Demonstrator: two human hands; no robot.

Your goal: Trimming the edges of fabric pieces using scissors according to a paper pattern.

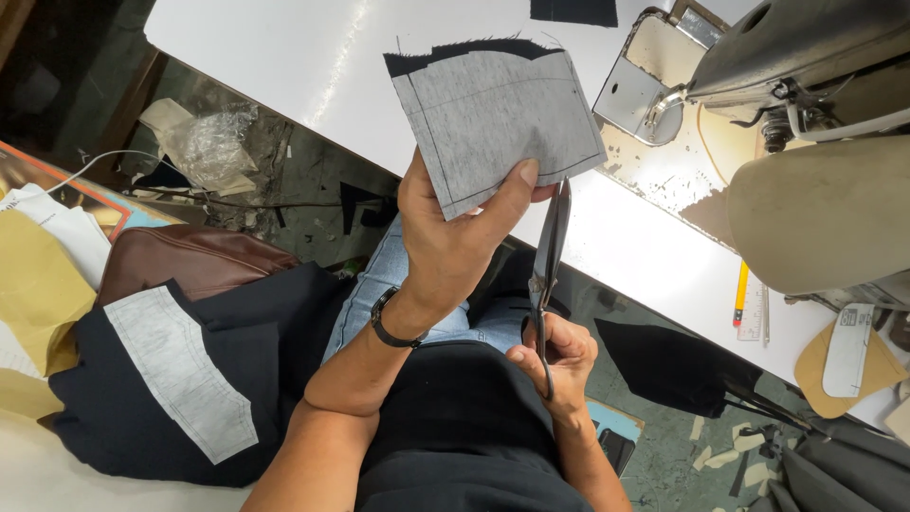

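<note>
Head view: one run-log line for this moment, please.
left hand: holds grey fabric piece | right hand: holds scissors at its edge

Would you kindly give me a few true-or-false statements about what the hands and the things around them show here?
1. The left hand holds a grey fabric piece. True.
2. The right hand grips a pencil. False: it grips scissors.
3. A sewing machine stands on the white table. True.
4. The left wrist is bare. False: it wears a black watch.
5. The scissors point away from the fabric. False: their blades reach its lower edge.
</note>
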